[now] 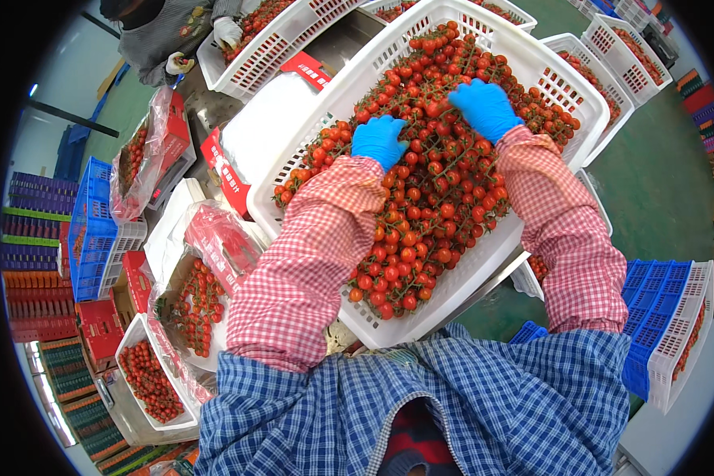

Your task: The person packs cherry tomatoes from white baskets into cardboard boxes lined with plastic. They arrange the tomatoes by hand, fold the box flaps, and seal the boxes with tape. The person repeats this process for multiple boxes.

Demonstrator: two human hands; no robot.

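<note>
A large white perforated plastic crate (369,330) tilts before me, heaped with red cherry tomatoes (416,262) on green stems. My left hand (379,143), in a blue glove, rests on the tomatoes in the left part of the heap. Its thumb is spread from the fingers, and nothing shows plainly between them. Farther right, my right hand (487,110), gloved the same way, reaches into the upper part of the heap. Its fingertips touch tomatoes that look slightly blurred; the palm side is hidden, so any grip cannot be made out.
Left of the crate stand a red carton with white lining (268,128) and a plastic-lined box holding tomatoes (199,309). A smaller white crate (181,416) sits lower left. Across the table, a co-worker's gloved hand (227,33) touches another crate. Blue crates (651,321) are stacked at right.
</note>
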